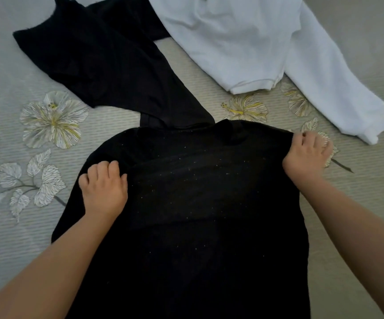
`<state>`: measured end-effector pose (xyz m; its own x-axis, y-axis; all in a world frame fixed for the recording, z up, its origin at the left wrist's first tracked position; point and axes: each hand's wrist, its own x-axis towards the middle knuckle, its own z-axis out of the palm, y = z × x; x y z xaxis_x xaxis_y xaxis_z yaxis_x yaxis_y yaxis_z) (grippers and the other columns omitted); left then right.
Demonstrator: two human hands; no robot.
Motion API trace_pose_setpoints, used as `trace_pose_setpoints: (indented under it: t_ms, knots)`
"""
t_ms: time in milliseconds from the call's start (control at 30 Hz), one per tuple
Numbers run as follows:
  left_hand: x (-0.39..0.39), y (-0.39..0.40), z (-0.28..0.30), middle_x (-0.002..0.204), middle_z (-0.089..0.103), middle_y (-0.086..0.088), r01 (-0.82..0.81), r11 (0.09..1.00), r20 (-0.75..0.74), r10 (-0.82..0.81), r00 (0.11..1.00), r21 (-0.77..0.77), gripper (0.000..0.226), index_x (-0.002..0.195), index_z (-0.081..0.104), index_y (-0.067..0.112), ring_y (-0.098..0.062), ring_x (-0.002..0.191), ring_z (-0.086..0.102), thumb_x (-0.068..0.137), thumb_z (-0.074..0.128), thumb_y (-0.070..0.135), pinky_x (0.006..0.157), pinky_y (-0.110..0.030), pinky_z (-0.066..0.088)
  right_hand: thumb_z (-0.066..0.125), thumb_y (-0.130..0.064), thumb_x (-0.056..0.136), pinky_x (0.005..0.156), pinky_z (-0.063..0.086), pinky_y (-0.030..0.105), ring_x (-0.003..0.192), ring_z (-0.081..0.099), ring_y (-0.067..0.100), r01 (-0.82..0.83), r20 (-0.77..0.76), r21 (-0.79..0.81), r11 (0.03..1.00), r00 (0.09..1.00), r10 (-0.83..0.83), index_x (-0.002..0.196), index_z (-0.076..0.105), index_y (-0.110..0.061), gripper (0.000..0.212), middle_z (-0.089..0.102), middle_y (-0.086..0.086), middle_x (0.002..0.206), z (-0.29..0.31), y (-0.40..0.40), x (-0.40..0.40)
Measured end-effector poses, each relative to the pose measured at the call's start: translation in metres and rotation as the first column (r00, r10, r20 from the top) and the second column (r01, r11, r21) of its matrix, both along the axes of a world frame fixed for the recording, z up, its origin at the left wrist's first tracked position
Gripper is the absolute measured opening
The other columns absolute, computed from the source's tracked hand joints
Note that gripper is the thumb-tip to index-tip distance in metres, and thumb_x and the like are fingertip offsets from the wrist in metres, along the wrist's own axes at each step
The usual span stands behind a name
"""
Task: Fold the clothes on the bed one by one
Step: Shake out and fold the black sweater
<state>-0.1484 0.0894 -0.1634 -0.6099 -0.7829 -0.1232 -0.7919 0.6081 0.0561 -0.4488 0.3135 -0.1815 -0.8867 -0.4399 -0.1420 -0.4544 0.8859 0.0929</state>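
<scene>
**Both hands on the black garment, spread on the bed**

Nearest you, the black garment (186,215) lies spread over the bed (347,226), its lower part running out of the bottom of the view between your two forearms. Fine pale lint speckles its surface, and a fold crosses it at about the level of your hands.

Your left hand (103,187) sits on the garment's left edge, knuckles up, fingers curled down into the cloth; its grip is closed on that edge. Your right hand (306,153) is at the garment's upper right corner, fingers bent and thumb tucked, pinching the cloth there where it meets the bedspread.

Just beyond the black garment's top edge, a second dark piece (108,56) stretches away toward the upper left, its near end touching or tucked under the first; you cannot tell whether the two are joined.

Farther off, at the upper right, a white long-sleeved top (244,42) lies rumpled, one sleeve trailing down toward the right, apart from your right hand.

The bedspread is pale with printed flowers (53,120) and leaves.
</scene>
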Motion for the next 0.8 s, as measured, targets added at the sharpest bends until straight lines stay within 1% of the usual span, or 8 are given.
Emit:
trace_pose_setpoints:
  t_ms: [67,133,200,300,367,500,733,800]
  knots:
    - [0.000,0.008,0.006,0.108,0.057,-0.033,-0.050,0.999,-0.123,0.048,0.991,-0.019,0.041,0.108,0.056,-0.012,-0.050,0.102,0.053,0.077,0.051,0.015,0.083,-0.062,0.038,0.033,-0.009,0.082,0.108,0.013,0.056,0.130,0.028,0.041,0.016,-0.035,-0.107,0.994,0.999,-0.020,0.127,0.043,0.004,0.048,0.032,0.028,0.141,0.006,-0.002,0.011]
    - [0.009,0.027,0.006,0.116,0.056,-0.032,0.058,0.995,-0.157,-0.070,0.985,-0.081,0.043,0.112,0.055,-0.010,-0.049,0.110,0.051,0.081,0.047,0.018,0.092,-0.062,0.033,0.045,-0.012,0.082,0.102,0.020,0.064,0.126,0.035,0.049,-0.114,-0.116,-0.183,0.977,0.989,0.094,0.122,0.050,0.007,0.044,0.038,0.032,0.136,0.011,-0.005,0.045]
    - [0.026,0.052,0.002,0.121,0.054,-0.031,0.159,0.986,-0.113,-0.163,0.980,-0.044,0.048,0.114,0.055,-0.009,-0.048,0.115,0.049,0.082,0.040,0.024,0.095,-0.061,0.027,0.044,-0.022,0.081,0.095,0.024,0.068,0.121,0.041,0.051,-0.271,-0.106,-0.231,0.935,0.962,0.252,0.119,0.054,0.006,0.048,0.044,0.033,0.131,0.015,-0.006,0.097]
    - [0.056,0.078,-0.007,0.125,0.049,-0.035,0.082,0.991,0.014,-0.084,0.996,0.107,0.057,0.117,0.055,-0.009,-0.053,0.117,0.043,0.082,0.036,0.030,0.093,-0.063,0.023,0.038,-0.034,0.080,0.093,0.025,0.064,0.120,0.046,0.044,-0.461,0.032,-0.205,0.864,0.879,0.476,0.121,0.057,-0.004,0.054,0.049,0.025,0.131,0.012,-0.003,0.186]
    - [0.067,0.082,-0.014,0.126,0.048,-0.035,0.038,0.988,0.064,-0.048,0.997,0.149,0.059,0.119,0.054,-0.008,-0.056,0.117,0.041,0.081,0.036,0.033,0.092,-0.067,0.024,0.055,-0.037,0.078,0.093,0.029,0.061,0.119,0.050,0.038,-0.537,0.109,-0.178,0.825,0.822,0.558,0.120,0.059,-0.010,0.049,0.052,0.020,0.130,0.004,-0.001,0.230]
    - [0.074,0.081,-0.025,0.133,0.044,-0.030,0.027,0.988,0.043,-0.034,0.999,0.154,0.061,0.126,0.050,-0.003,-0.053,0.123,0.035,0.081,0.035,0.036,0.098,-0.061,0.018,0.079,-0.040,0.059,0.088,0.038,0.061,0.116,0.054,0.033,-0.525,0.205,-0.074,0.848,0.824,0.528,0.117,0.062,-0.014,0.066,0.056,0.015,0.127,-0.008,0.003,0.263]
    - [0.079,0.082,-0.033,0.144,0.032,-0.024,0.030,0.988,0.021,-0.034,0.999,0.152,0.063,0.136,0.039,0.002,-0.046,0.134,0.022,0.085,0.031,0.039,0.106,-0.056,0.006,0.058,-0.038,0.072,0.095,0.022,0.060,0.123,0.047,0.035,-0.531,0.177,-0.080,0.844,0.825,0.536,0.123,0.057,-0.012,0.058,0.051,0.017,0.132,-0.017,0.002,0.265]
    - [0.080,0.083,-0.033,0.148,0.026,-0.021,0.012,0.983,0.022,-0.016,1.000,0.184,0.060,0.139,0.034,0.005,-0.042,0.137,0.015,0.089,0.039,0.037,0.109,-0.053,0.002,0.059,-0.035,0.079,0.102,0.012,0.057,0.133,0.025,0.030,-0.508,0.230,-0.121,0.853,0.821,0.522,0.131,0.048,-0.012,0.058,0.040,0.017,0.141,-0.019,0.005,0.266]
